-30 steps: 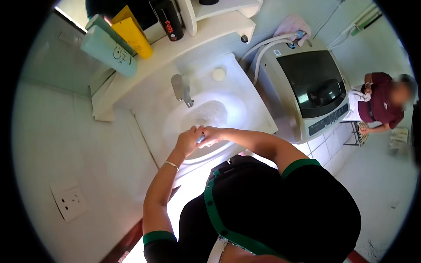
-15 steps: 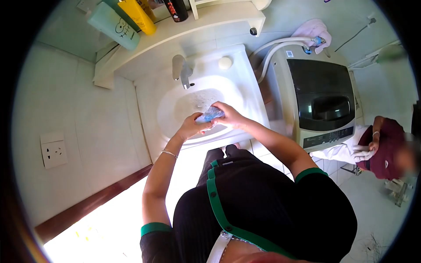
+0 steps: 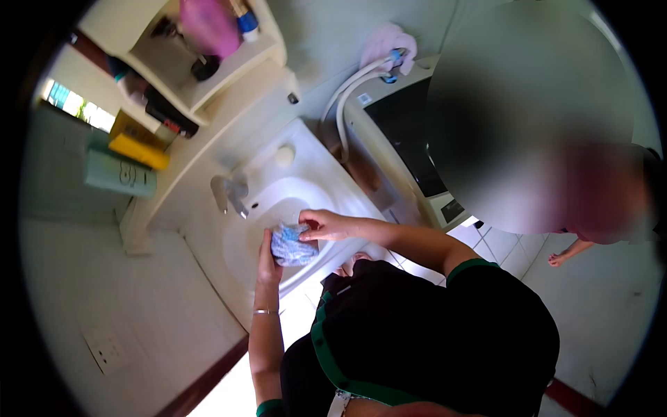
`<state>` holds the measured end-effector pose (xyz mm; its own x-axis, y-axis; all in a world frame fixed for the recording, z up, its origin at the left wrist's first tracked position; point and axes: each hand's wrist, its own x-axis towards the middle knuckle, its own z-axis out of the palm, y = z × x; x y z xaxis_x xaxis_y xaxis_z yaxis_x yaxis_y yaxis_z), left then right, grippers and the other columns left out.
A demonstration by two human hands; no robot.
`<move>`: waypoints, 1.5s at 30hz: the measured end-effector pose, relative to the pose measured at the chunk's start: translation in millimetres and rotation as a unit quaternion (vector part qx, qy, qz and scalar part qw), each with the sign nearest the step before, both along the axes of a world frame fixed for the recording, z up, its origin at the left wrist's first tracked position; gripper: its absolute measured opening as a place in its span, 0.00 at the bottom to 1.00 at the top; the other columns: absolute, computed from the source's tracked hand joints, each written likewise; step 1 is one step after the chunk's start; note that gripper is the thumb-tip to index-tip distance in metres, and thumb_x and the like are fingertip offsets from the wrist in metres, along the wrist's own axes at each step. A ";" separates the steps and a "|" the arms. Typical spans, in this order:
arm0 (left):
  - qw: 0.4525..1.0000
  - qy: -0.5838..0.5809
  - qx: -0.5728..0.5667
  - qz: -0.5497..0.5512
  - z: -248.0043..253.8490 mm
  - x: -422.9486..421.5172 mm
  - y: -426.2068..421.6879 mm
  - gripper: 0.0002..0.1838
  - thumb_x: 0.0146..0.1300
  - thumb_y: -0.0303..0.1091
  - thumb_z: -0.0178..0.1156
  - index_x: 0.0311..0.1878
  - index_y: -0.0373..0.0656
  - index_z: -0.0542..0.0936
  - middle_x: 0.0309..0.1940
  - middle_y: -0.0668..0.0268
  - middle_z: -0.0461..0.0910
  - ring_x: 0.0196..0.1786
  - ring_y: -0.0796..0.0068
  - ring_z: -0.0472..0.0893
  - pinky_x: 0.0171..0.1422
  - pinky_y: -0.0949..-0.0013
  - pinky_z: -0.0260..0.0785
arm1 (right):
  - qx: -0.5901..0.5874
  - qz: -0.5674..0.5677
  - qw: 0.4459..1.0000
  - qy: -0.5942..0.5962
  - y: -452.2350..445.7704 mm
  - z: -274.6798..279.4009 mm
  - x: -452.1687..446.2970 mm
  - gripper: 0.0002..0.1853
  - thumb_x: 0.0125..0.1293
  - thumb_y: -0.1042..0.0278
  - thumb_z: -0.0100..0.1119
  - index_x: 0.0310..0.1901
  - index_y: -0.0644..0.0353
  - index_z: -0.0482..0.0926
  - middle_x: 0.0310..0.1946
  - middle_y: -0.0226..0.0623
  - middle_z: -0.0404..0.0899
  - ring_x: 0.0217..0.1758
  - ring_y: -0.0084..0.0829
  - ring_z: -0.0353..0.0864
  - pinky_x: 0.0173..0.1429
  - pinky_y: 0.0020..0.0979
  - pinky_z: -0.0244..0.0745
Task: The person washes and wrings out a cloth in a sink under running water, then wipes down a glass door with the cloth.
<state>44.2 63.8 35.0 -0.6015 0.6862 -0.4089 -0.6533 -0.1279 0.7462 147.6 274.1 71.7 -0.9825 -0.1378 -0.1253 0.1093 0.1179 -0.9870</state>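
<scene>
Over the white washbasin [image 3: 240, 264], a small blue and white patterned cloth [image 3: 293, 247] is spread into a rough square between my hands. My left hand [image 3: 269, 257] holds its left edge, with the thumb up along the side. At the upper right corner, my right hand [image 3: 322, 226] pinches the cloth between thumb and fingers. The metal faucet [image 3: 229, 196] stands behind the basin bowl, apart from both hands. A round pale bar of soap [image 3: 284, 155] rests on the basin's back rim.
A shelf [image 3: 208, 132] above the basin carries a yellow tube [image 3: 139, 151] and a light green bottle [image 3: 121, 174]. To the right stands a washing machine [image 3: 406, 135] with white hoses [image 3: 340, 111]. A large blurred area covers the right side, where another person's hand [image 3: 554, 260] shows.
The cloth, bunched between both hands before, is now opened out flatter. My right hand has shifted to its upper corner. The camera view has turned, and the blurred area has grown at right.
</scene>
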 end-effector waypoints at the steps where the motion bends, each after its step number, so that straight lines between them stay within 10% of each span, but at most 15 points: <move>1: 0.997 -0.061 0.031 -0.019 1.4 -2.9 -0.6 0.25 0.72 0.52 0.47 0.60 0.42 0.72 0.55 0.65 0.77 0.58 0.69 0.76 0.63 0.61 0.68 | -0.063 -0.029 0.997 -0.030 -4.9 6.2 -0.2 0.17 0.67 0.54 0.61 0.45 0.59 0.72 0.34 0.26 0.71 0.39 0.18 0.70 0.43 0.24 0.70; 3: 0.995 -0.090 0.023 -0.042 10.7 2.5 2.5 0.26 0.72 0.54 0.46 0.61 0.42 0.72 0.57 0.64 0.76 0.59 0.68 0.75 0.65 0.59 0.66 | -0.285 -0.113 0.946 -0.108 -13.6 25.5 5.1 0.16 0.69 0.53 0.58 0.44 0.60 0.73 0.35 0.28 0.72 0.41 0.18 0.70 0.45 0.22 0.69; 6: 0.989 -0.107 0.011 -0.098 5.1 -9.8 7.2 0.27 0.72 0.54 0.46 0.62 0.42 0.70 0.59 0.63 0.74 0.62 0.67 0.72 0.67 0.57 0.64 | -0.257 -0.195 0.944 -0.070 -7.2 10.2 -1.0 0.15 0.70 0.56 0.56 0.47 0.60 0.73 0.38 0.28 0.74 0.44 0.19 0.71 0.48 0.23 0.70; 9: 0.985 -0.103 0.037 -0.133 4.0 -25.4 26.3 0.25 0.71 0.49 0.50 0.63 0.41 0.69 0.58 0.63 0.74 0.61 0.66 0.73 0.66 0.59 0.65 | 0.285 -0.294 0.911 0.051 14.1 0.5 32.7 0.22 0.63 0.55 0.62 0.53 0.61 0.73 0.49 0.42 0.76 0.53 0.39 0.74 0.60 0.39 0.67; 11: 0.991 -0.024 0.014 -0.131 8.6 -32.7 31.3 0.22 0.69 0.41 0.56 0.61 0.40 0.70 0.55 0.62 0.76 0.57 0.67 0.76 0.63 0.62 0.69 | 0.338 -0.374 0.858 0.098 36.2 -15.5 70.2 0.27 0.60 0.56 0.64 0.57 0.60 0.71 0.53 0.46 0.74 0.56 0.42 0.73 0.64 0.41 0.65; 14: 0.990 -0.011 -0.017 -0.143 13.9 -33.2 32.9 0.22 0.63 0.35 0.62 0.58 0.39 0.72 0.51 0.62 0.77 0.53 0.69 0.77 0.59 0.65 0.71 | 0.104 -0.545 0.827 -0.092 45.8 48.0 132.0 0.27 0.61 0.55 0.66 0.55 0.62 0.70 0.51 0.42 0.74 0.47 0.33 0.78 0.50 0.34 0.76; 16: 0.988 0.020 -0.037 -0.147 22.9 -27.1 41.3 0.24 0.61 0.35 0.65 0.58 0.38 0.71 0.50 0.63 0.77 0.51 0.69 0.77 0.57 0.65 0.71 | -0.064 -0.701 0.707 -0.069 54.8 30.0 185.7 0.28 0.61 0.51 0.66 0.53 0.60 0.67 0.49 0.40 0.73 0.43 0.30 0.79 0.45 0.32 0.77; 21: 0.989 -0.005 -0.021 -0.144 41.2 -9.3 55.3 0.24 0.61 0.35 0.64 0.58 0.37 0.71 0.49 0.62 0.77 0.51 0.68 0.77 0.56 0.65 0.72 | 0.018 -0.871 0.486 -0.062 38.7 72.1 262.8 0.32 0.61 0.50 0.66 0.55 0.62 0.62 0.50 0.43 0.70 0.49 0.32 0.77 0.44 0.29 0.76; 25: 0.988 0.020 -0.024 -0.149 58.0 3.6 68.2 0.21 0.63 0.35 0.61 0.57 0.37 0.73 0.49 0.61 0.78 0.52 0.66 0.78 0.58 0.64 0.72 | -0.237 -0.817 0.507 0.137 78.8 91.3 271.2 0.21 0.72 0.62 0.50 0.61 0.55 0.57 0.55 0.40 0.69 0.63 0.35 0.70 0.61 0.41 0.75; 28: 0.992 0.032 -0.034 -0.113 77.8 16.7 75.6 0.19 0.63 0.34 0.61 0.56 0.37 0.73 0.48 0.62 0.79 0.50 0.69 0.79 0.55 0.66 0.73 | -0.021 -0.751 0.658 0.044 102.6 74.4 267.9 0.13 0.71 0.64 0.50 0.52 0.62 0.72 0.49 0.42 0.76 0.49 0.32 0.79 0.48 0.31 0.78; 30: 0.996 0.020 -0.038 -0.079 87.0 26.1 77.1 0.18 0.63 0.32 0.62 0.55 0.38 0.74 0.46 0.64 0.79 0.48 0.72 0.79 0.52 0.69 0.73 | -0.177 -0.669 0.722 -0.025 96.7 55.3 246.0 0.15 0.71 0.62 0.50 0.51 0.63 0.74 0.37 0.39 0.80 0.37 0.29 0.80 0.40 0.28 0.76; 33: 0.999 0.030 -0.027 0.035 97.8 26.7 74.9 0.16 0.64 0.33 0.62 0.53 0.39 0.75 0.44 0.65 0.80 0.46 0.73 0.79 0.52 0.69 0.73 | -0.054 -0.506 0.856 -0.089 60.8 24.4 188.0 0.18 0.71 0.56 0.52 0.50 0.63 0.76 0.30 0.36 0.80 0.33 0.26 0.79 0.38 0.27 0.74; 39: 0.966 0.116 -0.036 0.229 159.1 22.9 31.9 0.16 0.64 0.34 0.61 0.52 0.38 0.75 0.42 0.67 0.79 0.43 0.79 0.77 0.52 0.72 0.70 | -0.097 -0.047 0.992 -0.072 45.7 42.6 72.6 0.22 0.69 0.54 0.55 0.54 0.66 0.74 0.45 0.43 0.78 0.42 0.28 0.79 0.47 0.29 0.75; 40: 0.952 0.146 -0.050 0.262 173.4 28.4 32.2 0.15 0.64 0.33 0.61 0.52 0.38 0.75 0.42 0.67 0.79 0.43 0.79 0.76 0.52 0.72 0.70 | 0.049 0.055 0.997 -0.035 52.9 41.7 59.4 0.25 0.66 0.57 0.61 0.57 0.66 0.71 0.53 0.48 0.74 0.48 0.33 0.78 0.52 0.32 0.75; 45: 0.954 0.163 -0.042 0.250 178.0 36.3 7.6 0.17 0.66 0.31 0.59 0.56 0.36 0.74 0.43 0.68 0.78 0.46 0.79 0.76 0.56 0.70 0.68 | -0.019 0.014 0.995 -0.095 29.1 73.9 23.9 0.38 0.58 0.62 0.70 0.67 0.56 0.62 0.61 0.41 0.68 0.60 0.34 0.71 0.60 0.34 0.71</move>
